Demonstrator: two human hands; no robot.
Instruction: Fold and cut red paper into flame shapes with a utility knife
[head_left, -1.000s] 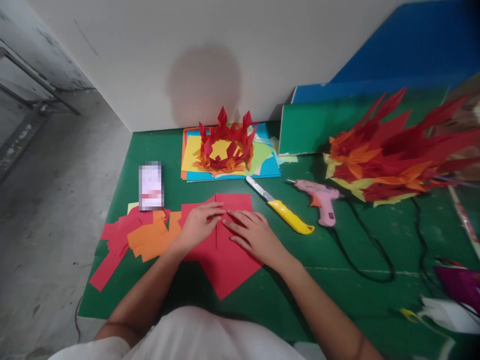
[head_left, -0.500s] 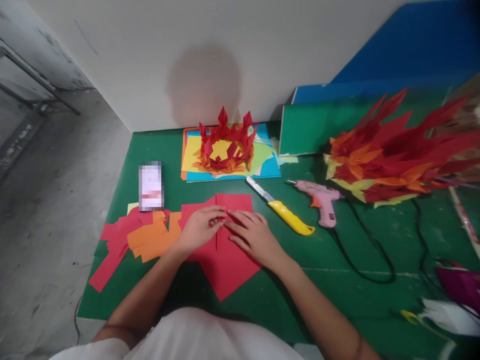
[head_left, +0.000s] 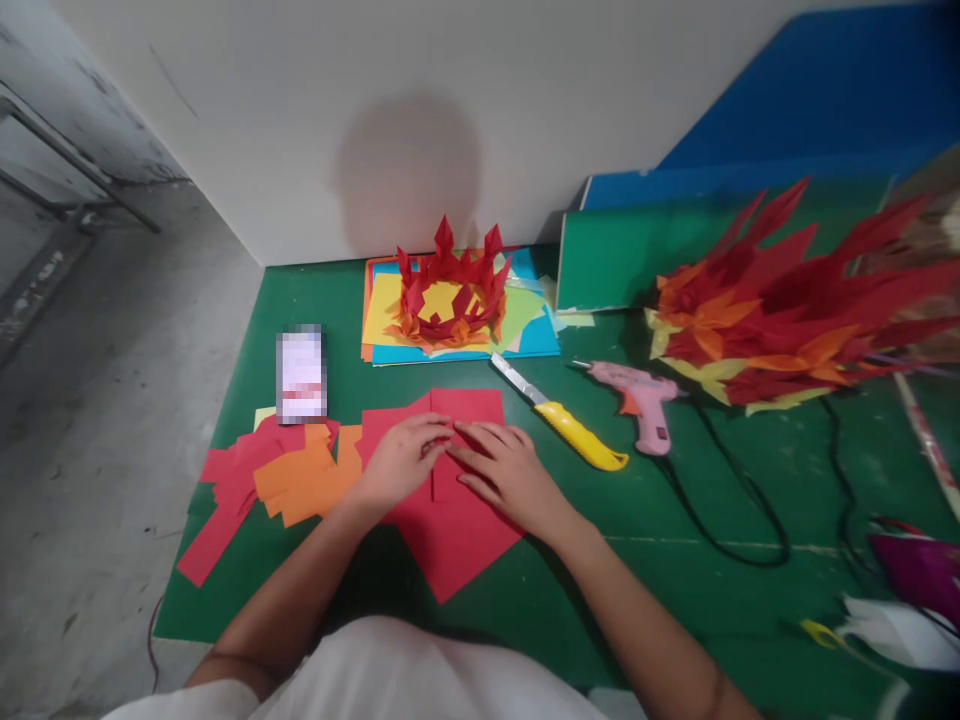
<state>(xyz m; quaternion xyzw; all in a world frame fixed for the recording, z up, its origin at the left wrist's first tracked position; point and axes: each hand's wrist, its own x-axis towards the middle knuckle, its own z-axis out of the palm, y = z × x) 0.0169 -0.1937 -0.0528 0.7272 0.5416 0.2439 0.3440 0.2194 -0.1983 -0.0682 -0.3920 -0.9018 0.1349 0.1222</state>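
Observation:
A red paper sheet (head_left: 450, 535) lies on the green mat (head_left: 525, 590) in front of me, with a folded crease down its middle. My left hand (head_left: 401, 458) rests on its left half, fingers curled and pinching the paper at the crease. My right hand (head_left: 504, 470) lies flat on the right half, fingers stretched toward the left hand and pressing the fold. The fingertips of both hands meet at the centre line.
Orange and red paper scraps (head_left: 281, 475) lie left of the sheet, with a phone (head_left: 301, 372) behind them. A yellow utility knife (head_left: 562, 425) and a pink glue gun (head_left: 637, 400) with a black cord lie to the right. A red paper crown (head_left: 450, 290) stands on coloured sheets; a large paper flame piece (head_left: 787, 300) is at far right.
Both hands stay on the red sheet; the left fingers have curled a little more at the crease. Nothing else has moved.

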